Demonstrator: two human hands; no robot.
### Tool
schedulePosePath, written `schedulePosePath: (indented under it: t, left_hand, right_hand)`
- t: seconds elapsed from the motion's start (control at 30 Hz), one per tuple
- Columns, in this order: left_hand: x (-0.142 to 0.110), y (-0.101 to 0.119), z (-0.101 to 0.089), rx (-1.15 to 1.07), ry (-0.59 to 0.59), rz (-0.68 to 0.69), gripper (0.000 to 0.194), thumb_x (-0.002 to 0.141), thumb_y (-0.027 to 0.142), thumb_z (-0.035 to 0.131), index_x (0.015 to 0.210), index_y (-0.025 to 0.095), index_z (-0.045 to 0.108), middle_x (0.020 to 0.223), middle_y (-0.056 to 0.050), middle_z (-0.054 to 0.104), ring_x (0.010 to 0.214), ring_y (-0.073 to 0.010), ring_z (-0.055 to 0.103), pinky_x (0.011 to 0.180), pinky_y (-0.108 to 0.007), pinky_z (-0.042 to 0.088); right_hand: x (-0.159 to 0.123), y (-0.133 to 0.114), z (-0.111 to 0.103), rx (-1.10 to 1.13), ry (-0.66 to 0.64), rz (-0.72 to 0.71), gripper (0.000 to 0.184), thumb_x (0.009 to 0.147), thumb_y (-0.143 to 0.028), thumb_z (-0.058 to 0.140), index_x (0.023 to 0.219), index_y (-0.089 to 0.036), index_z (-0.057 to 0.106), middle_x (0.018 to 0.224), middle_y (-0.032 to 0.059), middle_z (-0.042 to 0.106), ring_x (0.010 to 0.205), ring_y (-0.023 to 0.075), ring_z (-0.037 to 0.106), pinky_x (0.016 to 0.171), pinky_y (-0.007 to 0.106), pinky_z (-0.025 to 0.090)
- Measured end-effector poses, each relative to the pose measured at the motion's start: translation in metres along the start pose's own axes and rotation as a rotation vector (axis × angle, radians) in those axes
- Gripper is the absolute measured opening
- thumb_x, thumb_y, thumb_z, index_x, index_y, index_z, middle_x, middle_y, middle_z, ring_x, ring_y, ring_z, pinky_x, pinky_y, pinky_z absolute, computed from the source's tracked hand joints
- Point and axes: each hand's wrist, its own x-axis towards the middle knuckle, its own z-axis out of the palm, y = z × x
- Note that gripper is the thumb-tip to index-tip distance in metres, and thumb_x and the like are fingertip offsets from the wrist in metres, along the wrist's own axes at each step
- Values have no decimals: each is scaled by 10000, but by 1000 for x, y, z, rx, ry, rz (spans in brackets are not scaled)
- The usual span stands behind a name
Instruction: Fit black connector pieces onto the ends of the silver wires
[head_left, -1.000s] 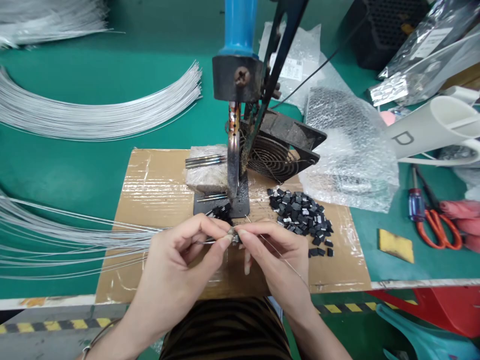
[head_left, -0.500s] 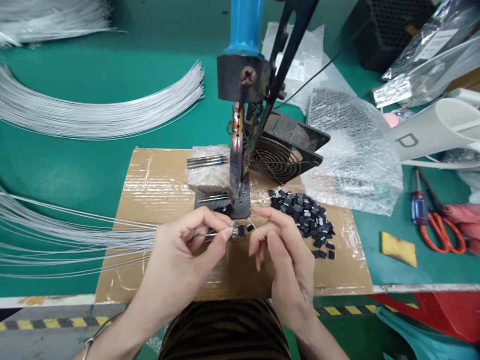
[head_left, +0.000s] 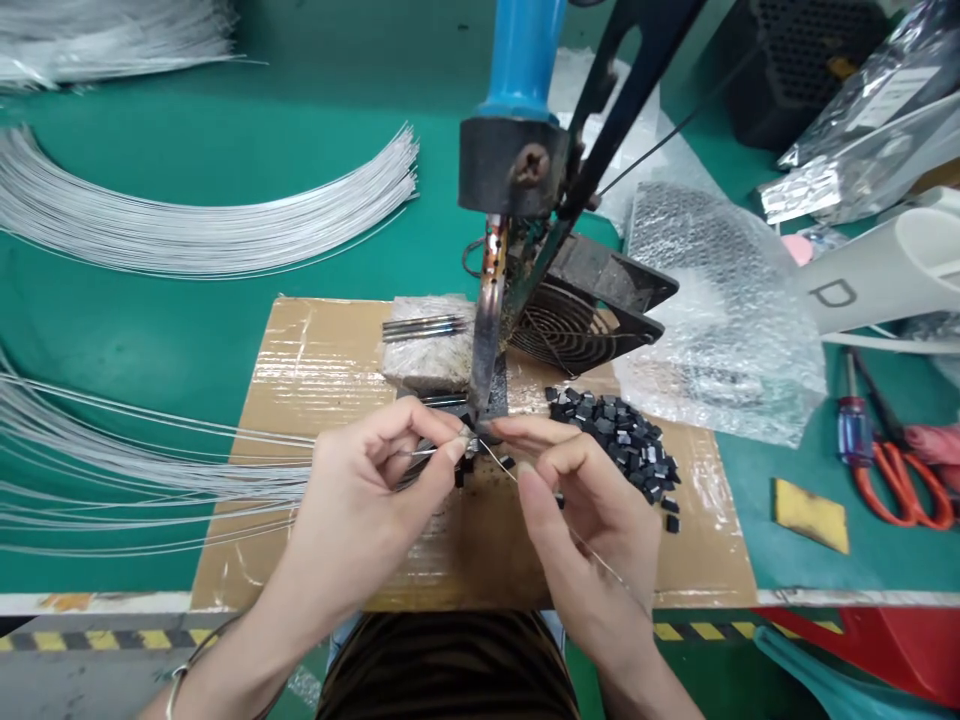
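Thin wire (head_left: 496, 460) — between right-hand fingers (head_left: 555, 530)

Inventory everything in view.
soldering iron: one, blue handle, upper centre
fan: one, black, right of iron
wrapped block: one, whitish, left of iron
table: one, green, throughout
cardboard: one, brown, under hands
small blocks: many, black, right on cardboard
wire bundles: three, grey, left
sponge: one, yellow, right
screwdriver: one, blue, right
scissors: one, orange, right
bubble wrap: one, clear, right
crate: one, black, upper right
foil packaging: count unclear, silver, upper right
container: one, white, right edge
plastic objects: two, red and teal, lower right
thin wire: one, silvery, between hands
left hand: one, bare, centre, pinching tiny part
right hand: one, bare, centre, holding thin wire
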Motion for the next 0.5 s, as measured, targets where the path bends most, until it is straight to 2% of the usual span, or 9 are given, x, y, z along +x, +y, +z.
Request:
schedulePosePath:
  t: [0.13,0.37,0.5]
  left_hand:
    - [4,0,0,-13,14,1,87,897,202,752,817,207,719,910,-3,763,755,-111,678,615,-184,476]
    - [10,5,3,-55,31,44,108,881,140,747,800,201,708,818,30,719,689,-79,635,631,-153,493]
    - [10,6,2,-21,58,41,103,875,150,759,799,202,712,819,36,712,617,-55,566,563,-140,440]
  right_hand:
    - [1,-2,4,53,18,51,205,1045,-158,633,875,-253,567,1290,9,761,1273,197,688,1111,361,509]
    - [6,-2,7,89,50,42,212,1015,-127,658,852,-249,597,1277,22,780,1237,209,721,1109,384,539]
    - [8,-3,9,93,66,52,220,1002,-113,667,843,-248,598,1264,18,789,1244,211,722,1116,387,543]
